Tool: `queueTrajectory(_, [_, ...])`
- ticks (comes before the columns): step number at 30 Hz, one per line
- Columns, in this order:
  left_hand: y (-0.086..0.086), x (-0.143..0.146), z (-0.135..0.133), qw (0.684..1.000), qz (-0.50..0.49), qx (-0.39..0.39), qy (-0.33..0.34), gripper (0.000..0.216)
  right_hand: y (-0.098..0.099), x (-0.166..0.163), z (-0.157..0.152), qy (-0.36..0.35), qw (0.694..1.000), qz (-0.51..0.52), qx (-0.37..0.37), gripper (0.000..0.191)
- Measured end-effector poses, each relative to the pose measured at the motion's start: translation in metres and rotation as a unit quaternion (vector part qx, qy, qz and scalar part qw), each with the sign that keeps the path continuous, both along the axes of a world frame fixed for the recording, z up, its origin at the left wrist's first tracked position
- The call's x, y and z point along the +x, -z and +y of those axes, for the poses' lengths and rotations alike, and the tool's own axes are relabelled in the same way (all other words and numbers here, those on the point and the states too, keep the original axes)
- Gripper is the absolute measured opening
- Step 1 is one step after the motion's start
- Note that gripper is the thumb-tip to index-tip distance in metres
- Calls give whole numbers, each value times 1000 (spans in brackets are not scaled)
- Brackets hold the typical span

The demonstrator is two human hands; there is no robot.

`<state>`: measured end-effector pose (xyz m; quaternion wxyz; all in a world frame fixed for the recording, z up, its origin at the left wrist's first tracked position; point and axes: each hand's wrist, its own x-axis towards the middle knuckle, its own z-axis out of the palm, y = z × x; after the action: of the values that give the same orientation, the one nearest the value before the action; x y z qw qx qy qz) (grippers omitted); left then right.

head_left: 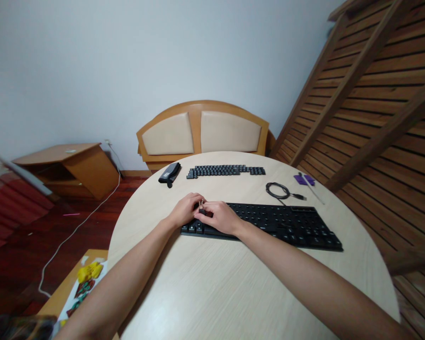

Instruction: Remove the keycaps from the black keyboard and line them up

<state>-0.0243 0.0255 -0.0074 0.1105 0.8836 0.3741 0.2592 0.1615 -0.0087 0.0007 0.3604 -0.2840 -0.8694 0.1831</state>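
On the round bench (177, 293), the right hand (219, 216) is pinching a small dark piece (201, 212) between its fingers, over the black keyboard's (286, 224) left part; the left hand (186, 208) is sitting close beside, its fingers' hold unclear.

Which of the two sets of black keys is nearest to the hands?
The set on the keyboard, under the left hand and right hand; the other set lies farther back.
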Motion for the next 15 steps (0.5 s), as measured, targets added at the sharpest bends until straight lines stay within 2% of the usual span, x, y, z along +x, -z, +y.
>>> queueTrajectory(6, [-2, 1, -2, 1000, -5, -6, -3, 15, -1, -1, -2, 26, 999, -39, 3, 21])
queueTrajectory(15, [-1, 0, -1, 1000, -14, -11, 10, 16, 0, -2, -2, 120, 989, -88, 0, 36])
